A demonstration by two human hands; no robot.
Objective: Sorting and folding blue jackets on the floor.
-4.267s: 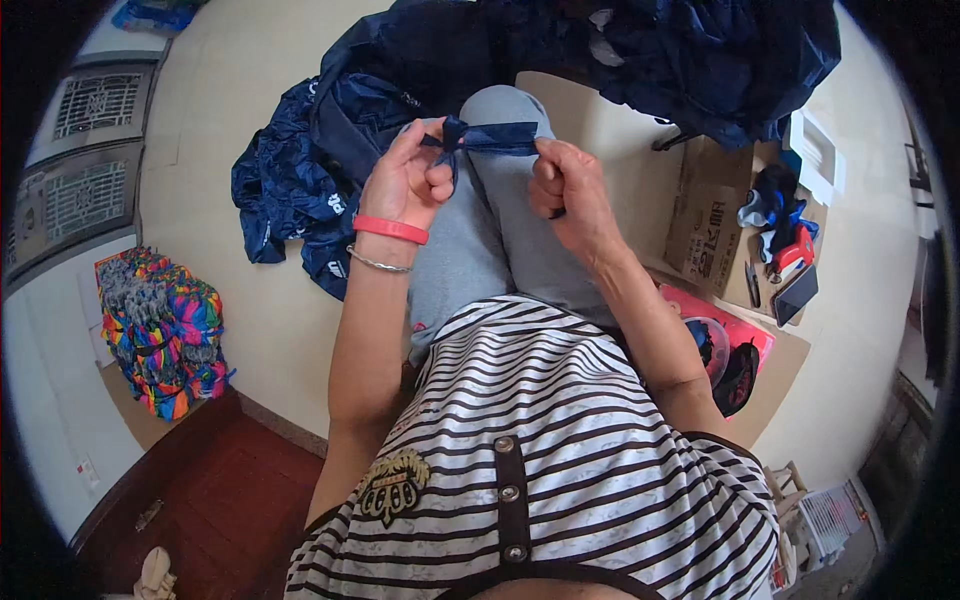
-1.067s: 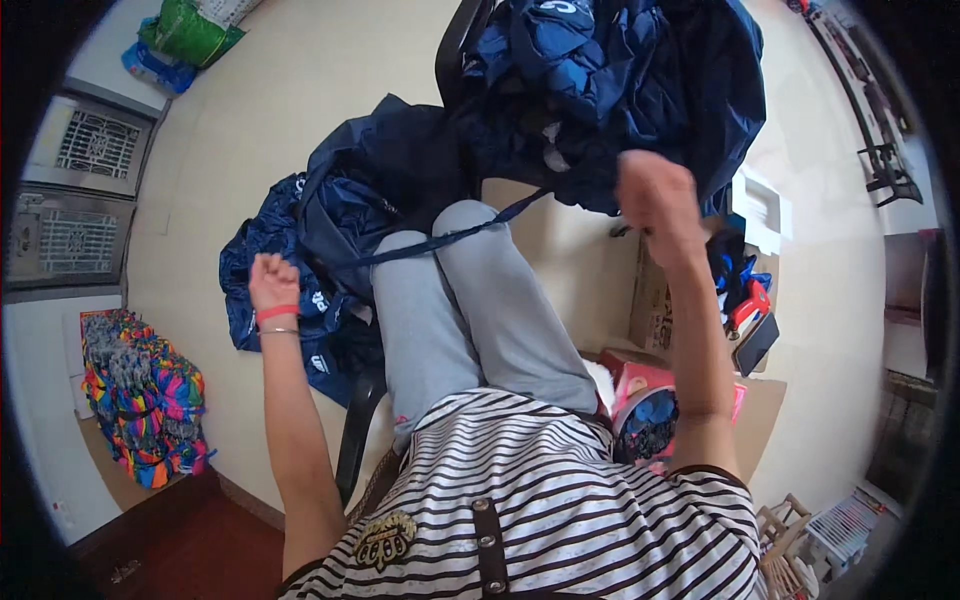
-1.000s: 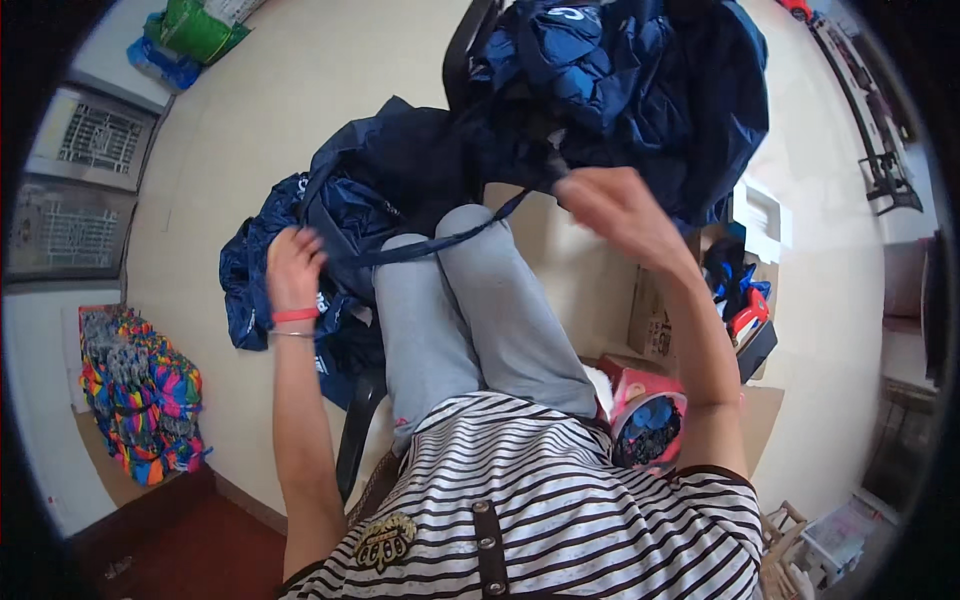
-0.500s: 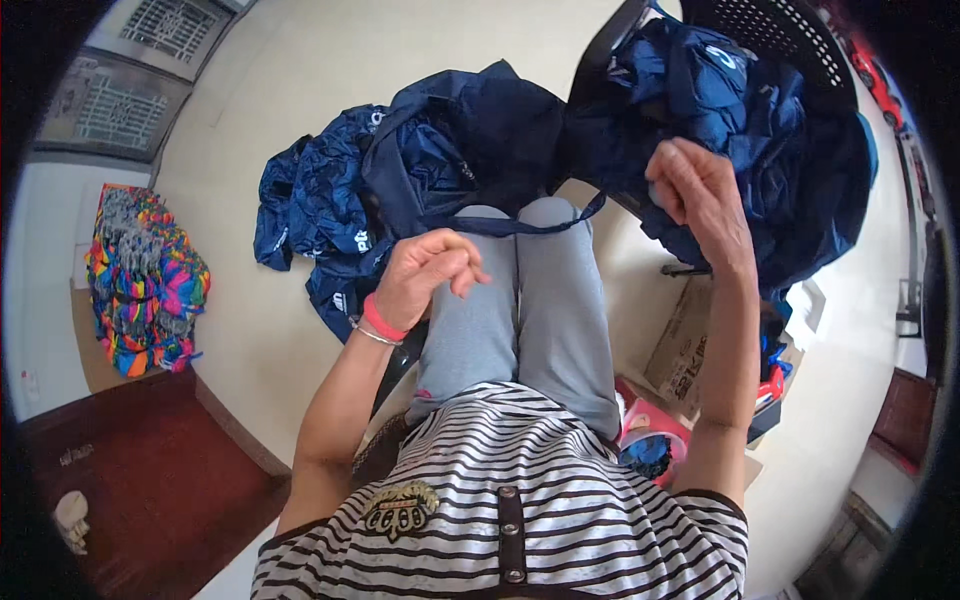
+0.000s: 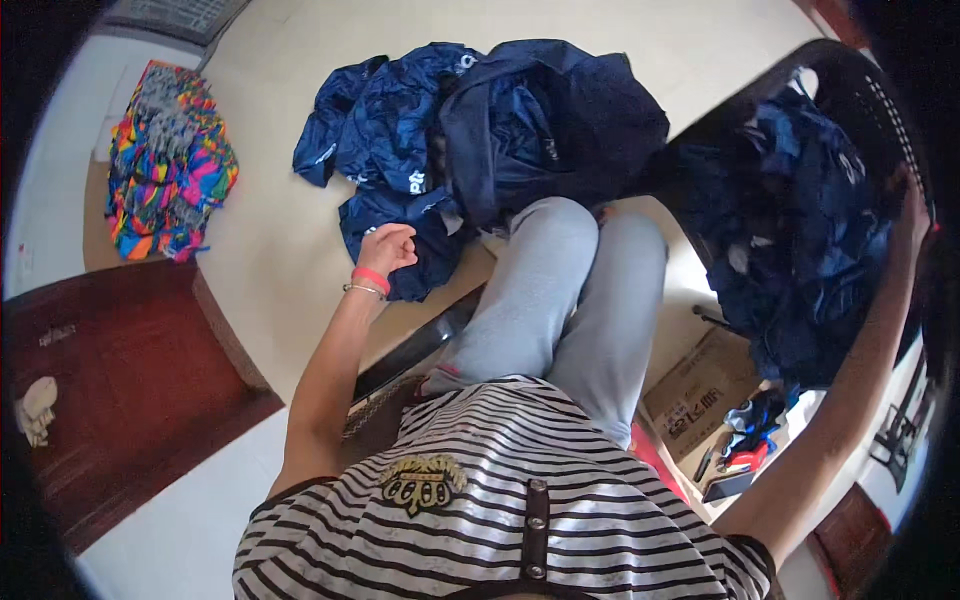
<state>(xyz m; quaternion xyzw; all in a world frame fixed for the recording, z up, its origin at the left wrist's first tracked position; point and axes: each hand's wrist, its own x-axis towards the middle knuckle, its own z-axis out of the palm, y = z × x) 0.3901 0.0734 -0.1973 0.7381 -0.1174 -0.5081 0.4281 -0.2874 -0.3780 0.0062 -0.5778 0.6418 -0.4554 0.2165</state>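
The left hand (image 5: 390, 246), above a red wristband (image 5: 371, 279), is over the near edge of the blue garments (image 5: 395, 125); its grip is loosely clenched, fingers curled inward. Whether it touches the fabric I cannot tell. The garments, with white lettering, lie heaped beyond the knees over the pale floor (image 5: 270, 90), next to a broad dark cloth (image 5: 600, 120) that reaches toward the chair.

The right hand (image 5: 912, 205) is stretched out to the right edge of the black perforated chair (image 5: 880, 105); blur and shadow hide its grip, so I cannot tell whether it is released or grasping. A navy pile (image 5: 800, 240) fills the chair and hangs past its near edge.

Below that edge stands a cardboard box (image 5: 690, 390), a red object (image 5: 748, 458) toward its right side. Multicoloured bundles (image 5: 175, 170) sit at the floor's left edge.
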